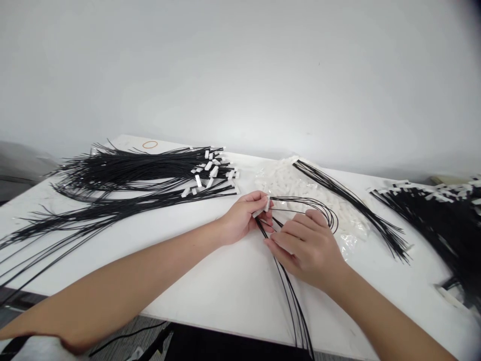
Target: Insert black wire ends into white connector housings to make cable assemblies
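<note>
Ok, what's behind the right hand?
Beyond the right hand, clear plastic with white pieces shows, and looped black wires stand out against it. Whatever the hand itself covers can't be seen.

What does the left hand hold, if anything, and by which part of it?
The left hand holds a white connector by its body, between thumb and fingers.

Wiring workshop, seemingly: white table (pixel 210 281), heaped black wires (pixel 143 170), plastic bag (pixel 304 185) of small white parts.

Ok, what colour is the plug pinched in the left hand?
White: the plug in the left hand shows best in the head view, the only one here.
</note>
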`<control>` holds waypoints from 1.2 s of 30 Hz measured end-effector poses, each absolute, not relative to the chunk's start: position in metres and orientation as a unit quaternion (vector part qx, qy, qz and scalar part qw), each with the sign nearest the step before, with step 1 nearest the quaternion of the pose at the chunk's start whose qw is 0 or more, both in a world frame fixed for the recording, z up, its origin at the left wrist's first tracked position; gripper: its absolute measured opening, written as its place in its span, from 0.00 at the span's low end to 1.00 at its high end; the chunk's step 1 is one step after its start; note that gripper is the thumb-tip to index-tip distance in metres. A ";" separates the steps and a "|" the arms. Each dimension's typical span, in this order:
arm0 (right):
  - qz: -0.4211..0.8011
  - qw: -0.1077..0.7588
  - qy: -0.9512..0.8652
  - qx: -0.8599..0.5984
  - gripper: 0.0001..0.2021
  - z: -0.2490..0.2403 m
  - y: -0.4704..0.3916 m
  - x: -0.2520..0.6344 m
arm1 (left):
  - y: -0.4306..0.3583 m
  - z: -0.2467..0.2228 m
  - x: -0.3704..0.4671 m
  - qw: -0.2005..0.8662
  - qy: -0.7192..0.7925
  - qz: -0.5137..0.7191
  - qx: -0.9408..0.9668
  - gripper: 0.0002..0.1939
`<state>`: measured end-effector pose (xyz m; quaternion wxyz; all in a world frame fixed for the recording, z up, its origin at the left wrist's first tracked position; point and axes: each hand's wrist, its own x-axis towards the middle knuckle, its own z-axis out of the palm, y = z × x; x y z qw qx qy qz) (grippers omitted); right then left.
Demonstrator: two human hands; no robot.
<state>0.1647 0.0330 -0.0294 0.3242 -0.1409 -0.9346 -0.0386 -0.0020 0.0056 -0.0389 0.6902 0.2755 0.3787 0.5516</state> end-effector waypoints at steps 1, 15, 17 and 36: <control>-0.030 0.315 -0.937 -0.148 0.09 -0.032 0.032 0.163 | 0.005 -0.039 -0.002 0.691 0.380 0.550 0.277 0.08; 0.003 0.296 -0.932 -0.211 0.08 -0.037 0.031 0.158 | 0.006 -0.038 -0.004 0.691 0.380 0.549 0.277 0.08; -0.004 0.297 -0.931 -0.210 0.07 -0.037 0.030 0.158 | 0.006 -0.039 -0.004 0.690 0.382 0.549 0.277 0.08; 0.061 0.278 -0.919 -0.273 0.09 -0.037 0.028 0.156 | 0.007 -0.040 -0.003 0.690 0.379 0.558 0.263 0.07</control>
